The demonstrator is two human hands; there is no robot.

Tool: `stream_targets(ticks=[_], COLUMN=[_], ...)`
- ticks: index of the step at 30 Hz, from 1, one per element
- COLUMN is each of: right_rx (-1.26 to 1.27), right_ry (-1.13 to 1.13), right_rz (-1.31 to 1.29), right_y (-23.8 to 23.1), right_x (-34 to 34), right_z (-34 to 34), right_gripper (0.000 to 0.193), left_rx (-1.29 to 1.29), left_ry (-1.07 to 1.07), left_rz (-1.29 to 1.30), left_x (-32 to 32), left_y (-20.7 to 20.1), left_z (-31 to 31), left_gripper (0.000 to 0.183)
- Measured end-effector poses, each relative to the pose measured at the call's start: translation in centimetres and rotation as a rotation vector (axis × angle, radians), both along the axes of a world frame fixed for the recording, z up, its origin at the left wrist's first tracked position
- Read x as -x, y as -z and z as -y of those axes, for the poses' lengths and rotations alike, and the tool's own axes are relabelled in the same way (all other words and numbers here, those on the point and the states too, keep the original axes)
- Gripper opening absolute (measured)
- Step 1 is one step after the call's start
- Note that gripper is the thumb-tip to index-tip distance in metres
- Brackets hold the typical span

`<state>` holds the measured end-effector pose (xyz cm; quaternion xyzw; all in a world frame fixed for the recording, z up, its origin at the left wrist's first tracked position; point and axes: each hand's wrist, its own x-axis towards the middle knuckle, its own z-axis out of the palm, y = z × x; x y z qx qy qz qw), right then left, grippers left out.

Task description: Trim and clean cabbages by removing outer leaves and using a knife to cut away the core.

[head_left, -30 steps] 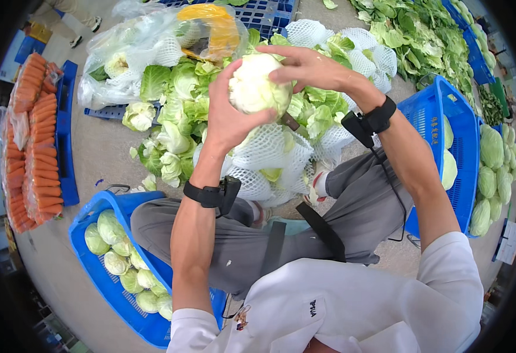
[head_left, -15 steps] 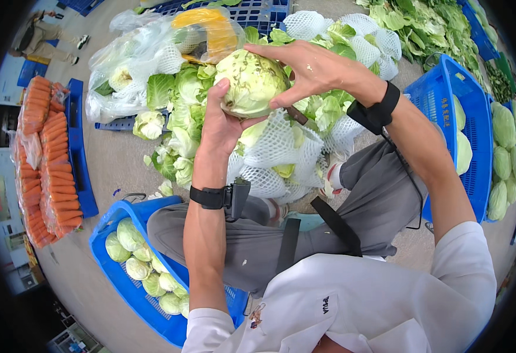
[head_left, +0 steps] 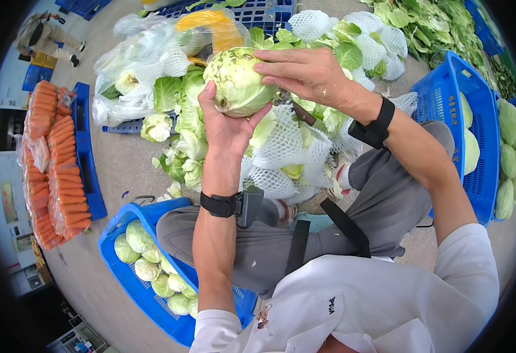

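Note:
A pale green cabbage with dark blotches on its upper leaves is raised in front of me. Cupped under it from the left and below, my left hand grips it, thumb up along its side. My right hand lies against its right side, fingers laid over the leaves. Just beneath the right hand shows a brown handle-like piece; I cannot tell whether that hand holds it. Under the hands are white foam net sleeves and loose cabbage leaves.
A blue crate of cabbages stands at my left leg. Another blue crate with pale cabbages stands to the right. Bagged carrots are stacked far left. Clear plastic bags lie ahead, and leaf piles at far right. A person stands far off.
The right hand has shifted from a wide thumb-and-finger hold to fingers laid on the cabbage's right side. The cabbage has turned slightly, its blotched part still upward.

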<state>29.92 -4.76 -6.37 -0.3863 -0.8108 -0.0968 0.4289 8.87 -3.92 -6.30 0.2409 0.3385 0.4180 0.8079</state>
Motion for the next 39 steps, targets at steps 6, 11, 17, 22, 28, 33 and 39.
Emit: stream_targets(ticks=[6, 11, 17, 22, 28, 33, 39], right_rx=[-0.128, -0.103, 0.712, 1.124, 0.827, 1.034, 0.817], right_ry=[0.023, 0.113, 0.196, 0.128, 0.184, -0.359, -0.442], right_rz=[-0.162, -0.249, -0.832, -0.814, 0.261, -0.325, 0.08], right_y=[0.1, -0.4, -1.1, 0.5, 3.9, -4.2, -3.8], right_x=[2.0, 2.4, -0.1, -1.0, -6.3, -1.6, -1.7], right_z=[-0.6, -1.9, -6.2, -10.6, -8.3, 0.1, -1.6], right_gripper=[0.012, 0.011, 0.024, 0.029, 0.045, 0.067, 0.059], left_rx=[0.022, -0.026, -0.177, -0.199, -0.323, -0.248, -0.306], left_ry=[-0.018, 0.033, 0.221, 0.323, 0.316, 0.245, 0.309], left_rz=[0.061, 0.048, 0.029, -0.013, -0.212, -0.315, -0.428], left_x=[0.0, 0.5, 0.9, 2.3, 2.4, 2.8, 2.0], left_y=[0.4, 1.3, 1.3, 2.6, 2.2, 3.4, 0.5], left_z=[0.1, -0.3, 0.1, 0.5, 0.3, -0.9, -0.1], left_gripper=[0.076, 0.078, 0.084, 0.088, 0.089, 0.088, 0.082])
